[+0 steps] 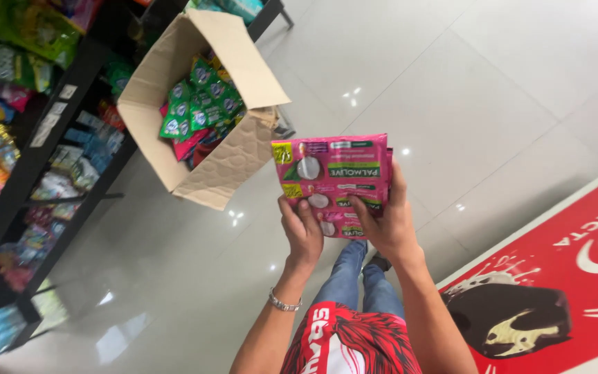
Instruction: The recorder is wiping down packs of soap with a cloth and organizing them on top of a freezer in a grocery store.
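Both hands hold a stack of pink soap packets (331, 181) above a glossy white floor (493, 104).

The left hand (302, 232) grips the lower-left edge, the right hand (387, 223) the right side; beyond the hands to the left, an open cardboard box (224, 163) holds green packets (198, 102).

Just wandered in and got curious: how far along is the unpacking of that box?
Done: the shelves already hold many packets. In hand: the left hand and right hand hold a stack of pink packs. Left: the cardboard box still holds green and pink packs.
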